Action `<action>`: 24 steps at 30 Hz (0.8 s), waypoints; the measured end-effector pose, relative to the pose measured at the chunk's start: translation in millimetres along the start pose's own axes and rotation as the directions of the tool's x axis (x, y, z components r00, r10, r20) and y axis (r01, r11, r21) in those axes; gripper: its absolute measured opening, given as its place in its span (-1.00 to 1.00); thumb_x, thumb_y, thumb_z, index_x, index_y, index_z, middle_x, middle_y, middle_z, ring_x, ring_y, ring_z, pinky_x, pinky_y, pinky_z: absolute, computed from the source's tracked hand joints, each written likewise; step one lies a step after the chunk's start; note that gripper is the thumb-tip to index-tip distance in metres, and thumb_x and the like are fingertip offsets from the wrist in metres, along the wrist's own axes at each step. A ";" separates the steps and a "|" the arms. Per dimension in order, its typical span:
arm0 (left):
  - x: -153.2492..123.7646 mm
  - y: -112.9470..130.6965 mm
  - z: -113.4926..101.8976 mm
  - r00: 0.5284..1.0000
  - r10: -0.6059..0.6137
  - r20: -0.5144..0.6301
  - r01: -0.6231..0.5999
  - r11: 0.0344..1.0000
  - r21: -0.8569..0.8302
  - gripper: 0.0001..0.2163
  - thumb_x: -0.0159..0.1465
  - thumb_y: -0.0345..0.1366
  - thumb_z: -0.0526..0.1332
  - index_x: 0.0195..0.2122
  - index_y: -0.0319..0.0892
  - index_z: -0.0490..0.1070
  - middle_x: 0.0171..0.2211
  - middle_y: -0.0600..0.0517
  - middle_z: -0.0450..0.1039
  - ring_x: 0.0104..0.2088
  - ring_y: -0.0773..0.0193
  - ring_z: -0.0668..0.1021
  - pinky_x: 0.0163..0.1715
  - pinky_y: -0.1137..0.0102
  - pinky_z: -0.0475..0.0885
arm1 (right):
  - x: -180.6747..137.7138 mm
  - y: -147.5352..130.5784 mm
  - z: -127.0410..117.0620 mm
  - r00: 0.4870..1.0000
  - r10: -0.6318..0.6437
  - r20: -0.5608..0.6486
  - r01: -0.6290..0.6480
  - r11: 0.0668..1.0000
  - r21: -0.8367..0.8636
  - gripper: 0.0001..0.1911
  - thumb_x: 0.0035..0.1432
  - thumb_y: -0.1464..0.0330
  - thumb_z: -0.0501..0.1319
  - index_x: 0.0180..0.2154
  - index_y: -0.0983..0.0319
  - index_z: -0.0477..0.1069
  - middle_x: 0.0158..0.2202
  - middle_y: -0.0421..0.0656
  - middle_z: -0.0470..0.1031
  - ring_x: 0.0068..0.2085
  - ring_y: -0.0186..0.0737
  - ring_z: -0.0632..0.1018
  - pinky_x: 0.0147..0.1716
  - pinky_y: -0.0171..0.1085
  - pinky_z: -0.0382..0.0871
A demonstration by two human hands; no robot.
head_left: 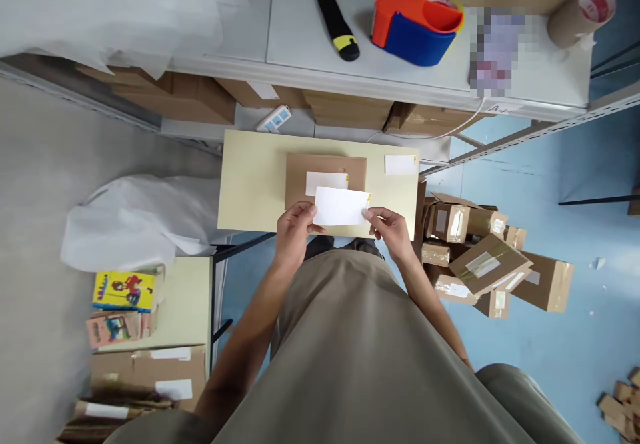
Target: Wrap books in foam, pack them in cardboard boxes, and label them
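Between my two hands a white label (342,207) with a small yellow mark at its corner is stretched flat. My left hand (294,227) pinches its left edge, and my right hand (391,229) pinches its right edge. Just beyond it lies a brown cardboard box (298,172) on a pale yellow table (250,184). Another white label (325,182) is on the box's top, partly covered by the one I hold. A third white label (399,164) rests at the table's right end.
A grey shelf (300,31) ahead carries a utility knife (336,21), a tape dispenser (417,31) and a tape roll (580,16). Several cardboard boxes (493,261) are heaped on the right floor. At left are white sheeting (140,217), books (124,291) and more cardboard (145,371).
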State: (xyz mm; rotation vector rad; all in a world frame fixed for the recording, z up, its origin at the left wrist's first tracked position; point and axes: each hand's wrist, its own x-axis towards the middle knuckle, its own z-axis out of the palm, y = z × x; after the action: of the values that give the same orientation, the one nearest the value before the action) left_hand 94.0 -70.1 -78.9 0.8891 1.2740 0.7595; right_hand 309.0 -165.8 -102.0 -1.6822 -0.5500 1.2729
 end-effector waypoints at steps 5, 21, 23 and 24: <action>24.3 0.8 -60.2 0.999 -0.010 0.042 0.008 0.998 0.056 -0.61 0.17 0.12 0.41 -0.31 -0.08 0.40 -0.40 0.10 0.29 -0.34 0.26 0.52 -0.38 0.32 0.72 | -4.3 -0.7 67.3 0.997 -0.014 -0.074 0.012 1.000 -0.021 -0.40 0.09 -0.25 0.52 -0.32 0.16 0.64 -0.62 -0.30 0.43 -0.60 -0.32 0.35 -0.57 -0.26 0.24; 73.5 -43.0 -100.4 0.973 -0.153 0.174 0.116 0.971 0.209 -0.53 0.15 0.20 0.47 -0.26 -0.14 0.57 -0.30 -0.05 0.66 -0.23 0.12 0.69 -0.43 0.37 0.64 | 2.2 5.5 103.0 0.932 -0.297 -0.205 0.137 0.816 -0.561 -0.41 0.43 -0.22 0.23 -0.25 0.14 0.64 -0.19 -0.06 0.71 -0.35 -0.14 0.64 -0.23 -0.16 0.55; 81.6 -48.3 -96.2 0.974 -0.137 0.179 0.078 0.949 0.305 -0.61 0.25 0.13 0.42 -0.25 -0.13 0.57 -0.29 -0.06 0.69 -0.22 0.11 0.71 -0.35 0.35 0.64 | 11.9 8.8 94.4 0.935 -0.278 -0.221 0.107 0.814 -0.571 -0.40 0.42 -0.22 0.22 -0.25 0.15 0.64 -0.18 -0.05 0.72 -0.33 -0.13 0.65 -0.22 -0.16 0.56; 85.6 -49.7 -93.8 0.979 -0.108 0.174 0.038 0.931 0.363 -0.66 0.30 0.07 0.39 -0.25 -0.12 0.57 -0.28 -0.06 0.70 -0.20 0.11 0.72 -0.27 0.33 0.65 | 18.1 10.9 89.8 0.939 -0.262 -0.224 0.091 0.815 -0.572 -0.40 0.42 -0.22 0.23 -0.25 0.15 0.64 -0.18 -0.04 0.72 -0.32 -0.11 0.66 -0.21 -0.17 0.56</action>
State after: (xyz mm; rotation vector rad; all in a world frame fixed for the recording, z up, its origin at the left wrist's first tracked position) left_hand 13.7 -6.4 -168.7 1.1716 1.2856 0.3735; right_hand 231.5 -120.7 -123.8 -2.1916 -0.9363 0.7314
